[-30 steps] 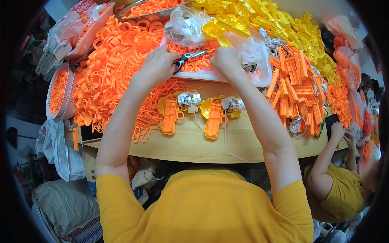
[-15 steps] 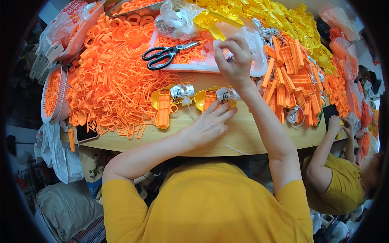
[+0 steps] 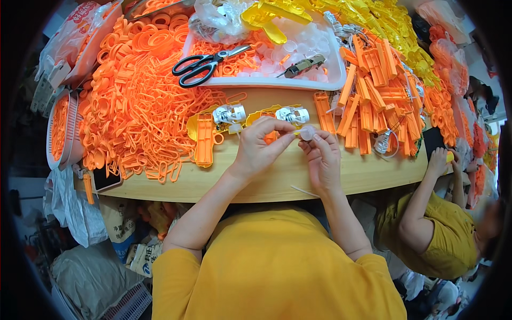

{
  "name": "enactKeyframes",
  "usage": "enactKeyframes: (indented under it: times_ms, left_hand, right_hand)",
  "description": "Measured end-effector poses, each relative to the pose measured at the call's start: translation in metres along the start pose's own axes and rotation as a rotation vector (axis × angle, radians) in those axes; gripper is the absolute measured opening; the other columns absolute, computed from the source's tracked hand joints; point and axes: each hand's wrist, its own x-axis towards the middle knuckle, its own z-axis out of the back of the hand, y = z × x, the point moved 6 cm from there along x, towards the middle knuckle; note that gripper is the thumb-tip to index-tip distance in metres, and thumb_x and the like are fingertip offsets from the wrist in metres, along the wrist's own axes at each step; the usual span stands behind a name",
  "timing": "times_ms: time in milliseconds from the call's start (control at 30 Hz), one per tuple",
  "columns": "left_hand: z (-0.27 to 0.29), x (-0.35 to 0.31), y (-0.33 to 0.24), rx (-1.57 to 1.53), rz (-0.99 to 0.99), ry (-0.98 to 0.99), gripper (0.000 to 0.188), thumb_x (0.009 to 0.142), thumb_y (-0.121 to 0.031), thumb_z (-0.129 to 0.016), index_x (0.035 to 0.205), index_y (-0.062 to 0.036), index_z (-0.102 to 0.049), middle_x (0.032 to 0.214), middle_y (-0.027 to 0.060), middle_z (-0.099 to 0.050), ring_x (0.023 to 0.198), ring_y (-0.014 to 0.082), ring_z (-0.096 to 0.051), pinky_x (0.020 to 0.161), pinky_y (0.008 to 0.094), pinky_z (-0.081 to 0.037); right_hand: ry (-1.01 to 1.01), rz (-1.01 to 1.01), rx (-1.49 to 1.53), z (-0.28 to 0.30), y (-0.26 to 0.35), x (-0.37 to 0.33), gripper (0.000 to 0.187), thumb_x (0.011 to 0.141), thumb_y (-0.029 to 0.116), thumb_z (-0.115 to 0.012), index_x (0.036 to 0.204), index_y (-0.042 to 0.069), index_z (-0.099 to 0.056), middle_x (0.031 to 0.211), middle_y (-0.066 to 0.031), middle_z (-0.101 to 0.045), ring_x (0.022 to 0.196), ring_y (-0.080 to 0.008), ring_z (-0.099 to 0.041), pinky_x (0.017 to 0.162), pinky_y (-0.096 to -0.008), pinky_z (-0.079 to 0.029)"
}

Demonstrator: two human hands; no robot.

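Between the fingertips of my right hand (image 3: 324, 160) is a small clear round plastic disc (image 3: 307, 133), held above the table. My left hand (image 3: 261, 146) is closed in a pinch right beside the disc; what its fingertips hold is too small to make out. Behind the hands lie two yellow shell halves. The left shell carries an orange battery case (image 3: 205, 140) and a white-and-silver lamp unit (image 3: 229, 113). On the right shell sits a similar lamp unit (image 3: 292, 114), while my left hand partly hides its orange case.
A white tray (image 3: 333, 80) holds clear discs, orange bits, a folding tool (image 3: 303, 66) and black-handled scissors (image 3: 205, 66) across its edge. Orange hooks (image 3: 154, 122) heap up left, orange cases (image 3: 373, 101) right, yellow shells (image 3: 389, 32) behind. A co-worker's arm (image 3: 421, 197) shows at right.
My right hand has come down from the tray to the middle, bringing a clear disc. My left hand has left the right shell and now pinches beside the disc. The view has shifted slightly.
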Motion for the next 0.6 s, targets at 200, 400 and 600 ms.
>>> enactKeyframes:
  times_ms: [200,400,600]
  left_hand:
    - [-0.0083,0.0015,-0.0176,0.244,-0.248,-0.009,0.011,0.076,-0.005,-0.071,0.086,-0.0028,-0.069,0.083,0.0084,-0.067,0.079,0.0234,-0.062,0.075,0.0345,-0.048]
    - [-0.0098,0.0021,-0.016,0.3,-0.23,-0.045,0.007,0.076,-0.009,-0.068,0.079,-0.003,-0.065,0.077,0.0088,-0.063,0.078,0.0267,-0.061,0.075,0.0366,-0.046]
    - [-0.0103,0.0022,-0.0147,0.347,-0.182,-0.05,0.009,0.076,-0.011,-0.068,0.079,-0.0033,-0.064,0.077,0.008,-0.064,0.077,0.0263,-0.061,0.075,0.0377,-0.044]
  right_hand:
    - [0.035,-0.016,0.12,0.0036,-0.0076,0.0002,0.012,0.094,0.011,-0.059,0.104,0.005,-0.059,0.106,-0.0098,-0.066,0.098,-0.0188,-0.064,0.091,-0.0362,-0.053]
    - [0.04,-0.021,0.121,0.0035,-0.0087,-0.0015,0.011,0.095,0.011,-0.058,0.104,0.004,-0.059,0.106,-0.01,-0.066,0.099,-0.0188,-0.064,0.093,-0.0371,-0.052]
    - [0.038,-0.005,0.079,-0.0005,-0.0105,-0.0043,0.009,0.095,0.01,-0.058,0.103,0.005,-0.059,0.109,-0.0104,-0.066,0.102,-0.0191,-0.063,0.095,-0.0381,-0.05]
